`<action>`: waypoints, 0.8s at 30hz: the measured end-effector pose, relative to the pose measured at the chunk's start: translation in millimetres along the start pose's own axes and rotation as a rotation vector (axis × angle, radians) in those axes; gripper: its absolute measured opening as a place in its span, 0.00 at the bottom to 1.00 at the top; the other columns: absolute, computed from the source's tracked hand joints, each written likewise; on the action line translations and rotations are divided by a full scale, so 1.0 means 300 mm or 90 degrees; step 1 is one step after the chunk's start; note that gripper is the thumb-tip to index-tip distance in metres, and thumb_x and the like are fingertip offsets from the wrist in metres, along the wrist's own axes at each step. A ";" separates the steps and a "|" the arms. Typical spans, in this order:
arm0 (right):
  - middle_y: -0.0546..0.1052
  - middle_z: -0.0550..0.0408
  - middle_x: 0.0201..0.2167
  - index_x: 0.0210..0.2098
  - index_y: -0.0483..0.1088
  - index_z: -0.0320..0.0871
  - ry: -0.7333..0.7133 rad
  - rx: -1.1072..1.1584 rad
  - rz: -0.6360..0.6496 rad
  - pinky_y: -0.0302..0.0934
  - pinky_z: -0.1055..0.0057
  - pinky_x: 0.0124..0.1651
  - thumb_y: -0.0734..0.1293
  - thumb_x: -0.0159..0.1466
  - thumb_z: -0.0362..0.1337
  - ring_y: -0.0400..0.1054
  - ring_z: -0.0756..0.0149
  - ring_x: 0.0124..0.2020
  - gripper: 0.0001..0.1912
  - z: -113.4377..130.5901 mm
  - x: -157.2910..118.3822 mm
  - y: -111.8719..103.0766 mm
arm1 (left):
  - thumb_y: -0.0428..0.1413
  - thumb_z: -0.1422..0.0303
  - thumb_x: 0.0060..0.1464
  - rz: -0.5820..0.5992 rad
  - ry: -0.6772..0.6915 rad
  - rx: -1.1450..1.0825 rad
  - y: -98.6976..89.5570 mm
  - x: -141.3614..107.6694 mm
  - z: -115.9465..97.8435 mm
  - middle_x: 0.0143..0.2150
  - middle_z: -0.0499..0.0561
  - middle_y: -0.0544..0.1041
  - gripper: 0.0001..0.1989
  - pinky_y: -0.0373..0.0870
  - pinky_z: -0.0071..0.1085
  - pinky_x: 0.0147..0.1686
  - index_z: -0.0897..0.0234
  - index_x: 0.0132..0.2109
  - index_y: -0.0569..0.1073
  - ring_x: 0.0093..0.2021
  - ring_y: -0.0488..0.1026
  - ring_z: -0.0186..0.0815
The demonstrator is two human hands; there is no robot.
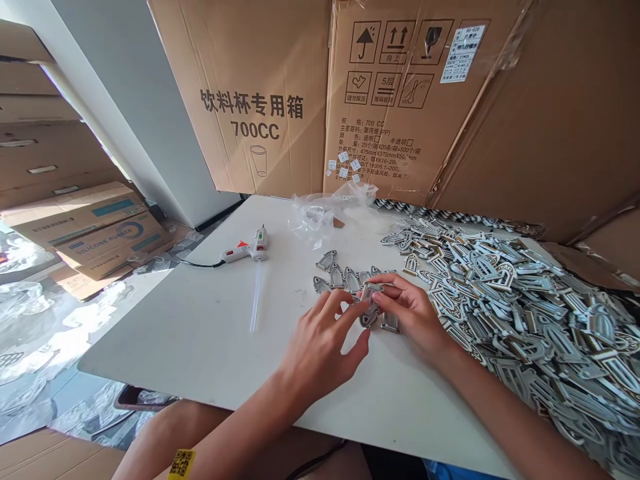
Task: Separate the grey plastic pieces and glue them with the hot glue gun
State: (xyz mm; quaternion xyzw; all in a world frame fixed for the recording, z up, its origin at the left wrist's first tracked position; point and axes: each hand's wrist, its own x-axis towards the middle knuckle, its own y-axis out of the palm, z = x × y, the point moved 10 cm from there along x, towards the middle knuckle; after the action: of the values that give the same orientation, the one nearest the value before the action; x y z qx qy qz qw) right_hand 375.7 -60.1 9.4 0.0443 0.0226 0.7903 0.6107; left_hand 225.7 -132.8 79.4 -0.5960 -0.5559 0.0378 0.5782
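Note:
My right hand [413, 310] pinches a small arch-shaped silver piece [371, 291] between thumb and fingers, above the white table. My left hand [323, 337] comes in from the left. Its index fingertip touches the piece's face, while the thumb stays apart from it. Behind and below my hands, several similar arch-shaped pieces [352, 280] lie in a loose group on the table, partly hidden by my fingers. Another such piece [390, 323] lies just under my right hand.
A large heap of these pieces [530, 320] covers the table's right side. On the left lies a white glue gun [259, 245] with a clear glue stick [256, 297] and a black cord. Clear plastic wrap [315, 220] lies at the back, before tall cardboard boxes [270, 60].

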 end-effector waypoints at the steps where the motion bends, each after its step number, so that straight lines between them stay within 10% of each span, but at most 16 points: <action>1: 0.81 0.44 0.46 0.58 0.73 0.41 -0.009 -0.017 -0.046 0.74 0.67 0.46 0.77 0.67 0.52 0.78 0.58 0.43 0.28 0.005 0.008 -0.040 | 0.60 0.66 0.65 -0.001 -0.011 0.001 -0.009 0.005 0.016 0.52 0.54 0.78 0.16 0.76 0.36 0.35 0.58 0.59 0.76 0.44 0.78 0.39; 8: 0.79 0.48 0.35 0.49 0.77 0.41 -0.173 -0.582 -0.438 0.67 0.63 0.44 0.62 0.65 0.47 0.76 0.56 0.36 0.22 0.130 -0.006 -0.362 | 0.55 0.63 0.68 0.138 -0.216 0.077 -0.075 0.026 0.244 0.37 0.48 0.81 0.13 0.66 0.36 0.30 0.60 0.36 0.79 0.30 0.76 0.36; 14: 0.77 0.41 0.42 0.46 0.81 0.39 -0.174 -0.733 -0.420 0.63 0.58 0.49 0.58 0.63 0.42 0.72 0.52 0.40 0.23 0.101 0.023 -0.392 | 0.54 0.67 0.63 0.271 -0.294 0.086 -0.104 -0.008 0.360 0.45 0.48 0.83 0.12 0.69 0.36 0.34 0.56 0.46 0.81 0.38 0.79 0.40; 24: 0.81 0.46 0.39 0.49 0.80 0.40 -0.163 -0.735 -0.329 0.66 0.60 0.50 0.62 0.70 0.42 0.76 0.53 0.42 0.18 0.015 0.056 -0.353 | 0.62 0.61 0.60 0.409 -0.218 0.059 -0.069 -0.051 0.347 0.51 0.52 0.80 0.16 0.71 0.40 0.46 0.55 0.54 0.81 0.50 0.79 0.46</action>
State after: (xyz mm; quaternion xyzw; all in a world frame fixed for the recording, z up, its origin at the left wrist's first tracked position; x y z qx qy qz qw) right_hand 474.1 -17.2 5.0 -0.2044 -0.4693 0.4912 0.7048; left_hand 135.5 -82.3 51.1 -0.6981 -0.4269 0.3418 0.4621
